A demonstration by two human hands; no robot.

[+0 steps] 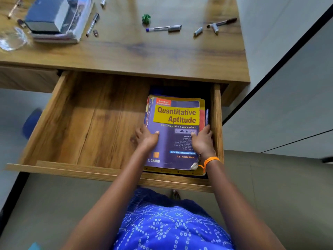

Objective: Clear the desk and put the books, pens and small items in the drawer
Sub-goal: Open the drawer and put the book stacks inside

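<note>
The drawer [86,123] stands pulled out under the front edge of the counter [126,51]. A purple book [173,141] lies on top of a small pile pressed into the drawer's right end, its right edge just beside the right wall and its near edge close to the front board. The left hand [146,138] grips the book's left edge, thumb on the cover; the right hand [202,141] grips the right edge the same way, squeezed between book and wall. The whole left part of the drawer floor is bare wood.

On the counter, one stack of books [57,18] sits at the far left, near a clear glass dish [12,40] at the left edge. One capped pen [164,28] lies mid-counter, beside one small green object [146,18]. Another pen [92,24] lies by the stack. Toward the right edge lie a dark marker [223,22] and two loose caps [198,31].
</note>
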